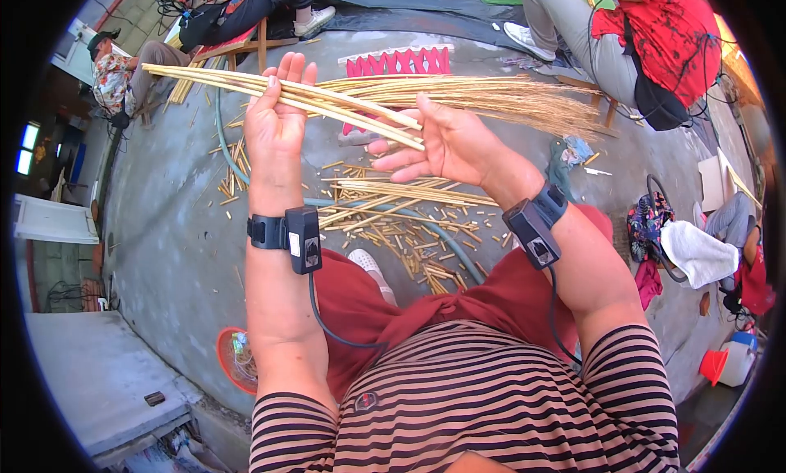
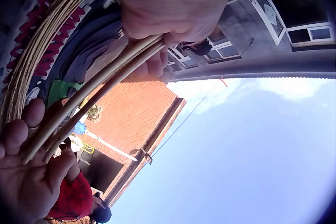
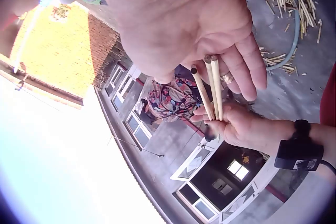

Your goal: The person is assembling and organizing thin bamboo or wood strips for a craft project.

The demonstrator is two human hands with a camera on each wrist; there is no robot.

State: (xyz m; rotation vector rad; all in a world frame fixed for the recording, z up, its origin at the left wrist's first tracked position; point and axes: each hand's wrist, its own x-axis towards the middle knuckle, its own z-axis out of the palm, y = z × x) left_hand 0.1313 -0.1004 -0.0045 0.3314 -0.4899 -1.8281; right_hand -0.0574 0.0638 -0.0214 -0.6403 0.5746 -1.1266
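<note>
My left hand holds a small bunch of pale stalks, with the thumb pressed over them and the other fingers extended. The bunch runs across the head view, its thin end out past the left hand. At the cut ends is my right hand, palm up with fingers straight. In the right wrist view, the dark-centred ends of the stalks lie right at the right hand's palm and fingers. The left wrist view has the stalks bridging from one hand to the other.
A long bundle of stalks with brushy tips lies on the concrete beyond my hands. Nearer my feet are scattered cut pieces and a hose. An orange basin stands at my left. Other people sit around.
</note>
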